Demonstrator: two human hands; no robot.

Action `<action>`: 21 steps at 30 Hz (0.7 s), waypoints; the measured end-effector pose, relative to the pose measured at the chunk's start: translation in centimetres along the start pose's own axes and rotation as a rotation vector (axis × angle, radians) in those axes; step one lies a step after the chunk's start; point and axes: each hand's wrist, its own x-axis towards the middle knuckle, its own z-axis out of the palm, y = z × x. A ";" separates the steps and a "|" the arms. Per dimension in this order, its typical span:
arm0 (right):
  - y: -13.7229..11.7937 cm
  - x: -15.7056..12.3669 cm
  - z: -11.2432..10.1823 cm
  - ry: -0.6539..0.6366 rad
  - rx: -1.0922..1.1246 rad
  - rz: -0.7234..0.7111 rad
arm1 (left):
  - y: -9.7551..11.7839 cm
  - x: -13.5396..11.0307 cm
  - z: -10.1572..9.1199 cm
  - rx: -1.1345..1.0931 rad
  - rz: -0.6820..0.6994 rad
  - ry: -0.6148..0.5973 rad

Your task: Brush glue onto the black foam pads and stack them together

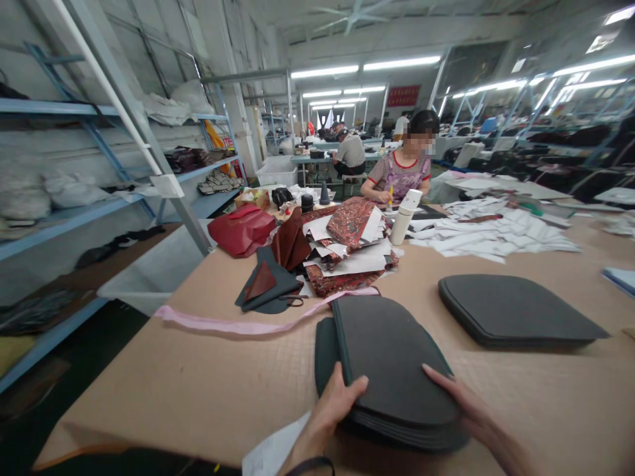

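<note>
A stack of dark grey curved panels (391, 357) lies in front of me, its layered edges showing at the near side. My left hand (338, 398) grips its left edge, thumb on top and the other fingers hidden. On the opposite side, my right hand (461, 400) holds the right edge, its thumb along the top panel. A dark green piece (325, 354) sticks out from the left of the stack. Behind it, a pink strip (238, 326) stretches leftward across the table. Another stack of similar panels (516, 307) rests to the right.
Patterned red pieces (352, 225) are piled with white sheets beyond the strip, beside a red bag-like item (243, 230) and dark green and brown pieces (270, 284). A white bottle (404, 218) stands near a co-worker (401, 172). White strips (496, 231) cover the table's far right.
</note>
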 end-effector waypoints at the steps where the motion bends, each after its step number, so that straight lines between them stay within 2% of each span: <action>1: -0.2 0.2 -0.2 0.023 -0.039 0.002 | -0.3 0.3 -0.1 0.076 0.011 0.006; 3: -0.2 0.6 -0.4 0.078 -0.080 -0.027 | -0.6 1.3 -1.3 0.231 0.037 0.075; 8: 0.4 0.9 -0.5 0.119 -0.077 -0.076 | -0.5 6.3 -7.3 0.596 0.153 0.466; 11: 0.1 0.7 -0.5 0.117 -0.066 -0.072 | -1.2 9.3 -9.6 0.759 0.126 0.559; 15: -0.9 -1.1 -1.6 0.179 -0.067 -0.110 | -3.3 11.5 -9.7 0.927 0.074 0.564; 18: -1.6 -3.7 -3.6 0.294 -0.025 -0.149 | -4.5 11.7 -9.2 1.032 0.093 0.564; 21: -2.6 -6.2 -5.7 0.409 -0.008 -0.166 | -4.5 11.7 -9.3 1.099 0.096 0.556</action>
